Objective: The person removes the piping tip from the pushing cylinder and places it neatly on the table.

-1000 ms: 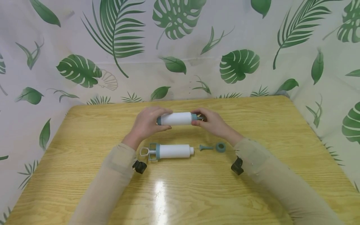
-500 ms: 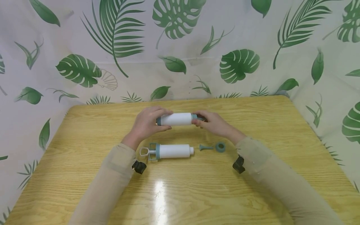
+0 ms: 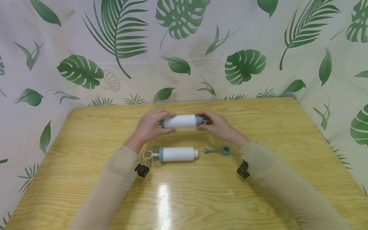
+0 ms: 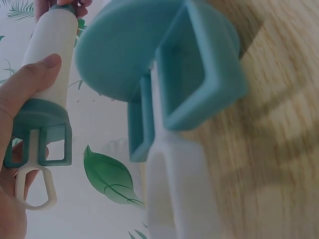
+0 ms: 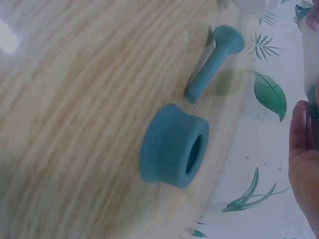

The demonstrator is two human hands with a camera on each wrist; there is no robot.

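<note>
Over the table's far half I hold a white syringe-like tube [image 3: 181, 121] level. My left hand [image 3: 146, 126] grips its left end, thumb along the barrel; in the left wrist view, its teal finger frame [image 4: 45, 117] and white loop handle [image 4: 35, 186] show by my palm. At the other end, my right hand [image 3: 217, 125] has thumb and fingers around the teal collar [image 3: 198, 120], from which a thin teal nozzle [image 3: 205, 120] points right. The right fingertips are partly hidden. A matching syringe [image 3: 178, 154] lies nearer me, its white tip bare.
Right of the lying syringe are a loose teal nozzle [image 3: 210, 150] and a teal ring collar [image 3: 225, 150]; both appear large in the right wrist view. The wooden table [image 3: 201, 198] ends at a leaf-print cloth [image 3: 201, 70] behind.
My right fingers closed over the collar and nozzle half a second ago, then shifted back, showing more of both. The left hand and the held tube stay nearly still.
</note>
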